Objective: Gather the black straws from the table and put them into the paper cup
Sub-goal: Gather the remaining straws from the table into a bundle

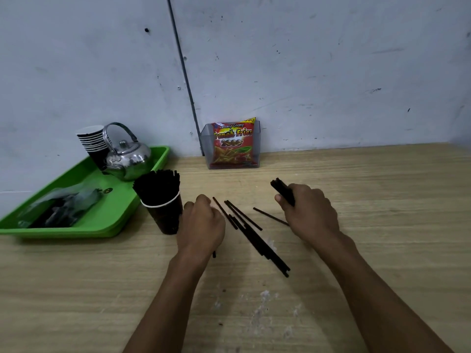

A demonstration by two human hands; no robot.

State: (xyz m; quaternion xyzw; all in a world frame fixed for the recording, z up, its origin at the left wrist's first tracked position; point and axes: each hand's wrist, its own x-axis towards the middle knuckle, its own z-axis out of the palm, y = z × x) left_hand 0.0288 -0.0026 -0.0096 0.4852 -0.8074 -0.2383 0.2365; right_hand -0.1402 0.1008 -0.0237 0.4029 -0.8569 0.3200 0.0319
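A black paper cup (167, 216) with a white rim stands on the wooden table (382, 200), packed with upright black straws (156, 184). Just right of the cup is my left hand (201, 225), fingers curled; a short black straw end (214, 254) pokes out under its palm. Several loose black straws (254, 238) lie in a diagonal pile between my hands, and one lone straw (270, 216) lies closer to my right hand. My right hand (308, 212) grips a bundle of black straws (281, 191) that sticks up and to the left.
A green tray (122, 212) at the left carries a metal kettle (127, 156), a stack of black paper cups (93, 143) and a clear plastic bag (61, 207). A red snack packet (233, 143) sits in a clear holder against the wall.
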